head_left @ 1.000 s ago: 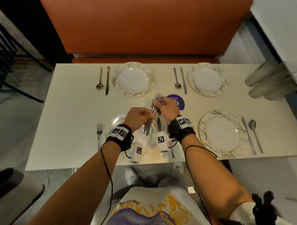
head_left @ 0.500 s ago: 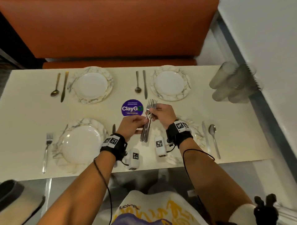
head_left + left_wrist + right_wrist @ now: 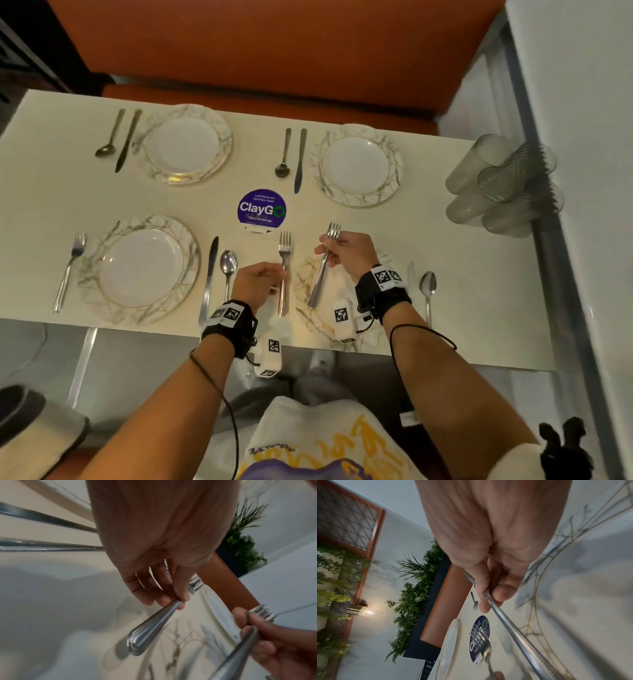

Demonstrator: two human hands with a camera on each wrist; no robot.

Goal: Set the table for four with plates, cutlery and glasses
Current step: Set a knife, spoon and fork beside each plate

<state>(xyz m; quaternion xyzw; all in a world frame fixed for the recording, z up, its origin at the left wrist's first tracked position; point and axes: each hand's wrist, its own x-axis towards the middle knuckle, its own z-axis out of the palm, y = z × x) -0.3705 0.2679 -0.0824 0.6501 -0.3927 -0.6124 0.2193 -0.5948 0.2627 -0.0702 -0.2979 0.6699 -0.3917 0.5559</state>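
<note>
My left hand point(image 3: 269, 279) pinches a single steel fork point(image 3: 285, 270) by its neck, tines pointing away, low over the table point(image 3: 479, 274) just left of the near-right plate point(image 3: 305, 274). In the left wrist view the fork's handle point(image 3: 150, 627) casts a shadow on the tabletop. My right hand point(image 3: 342, 251) grips a bundle of forks point(image 3: 322, 274), tilted above that plate, which the hands largely hide. The bundle's handles point(image 3: 513, 626) show in the right wrist view. Three other plates point(image 3: 186, 144) point(image 3: 356, 164) point(image 3: 140, 270) lie on the table.
Stacked glasses point(image 3: 500, 185) lie at the table's right edge by the wall. Spoon and knife pairs point(image 3: 109, 137) point(image 3: 300, 161) flank the far plates. The near-left plate has a fork point(image 3: 70, 270), knife point(image 3: 209, 277) and spoon point(image 3: 227, 267). A purple sticker point(image 3: 262, 209) marks the centre.
Both hands held the forks together as one bundle. My left hand has now drawn one fork out to the left, and the hands have parted over the near-right plate.
</note>
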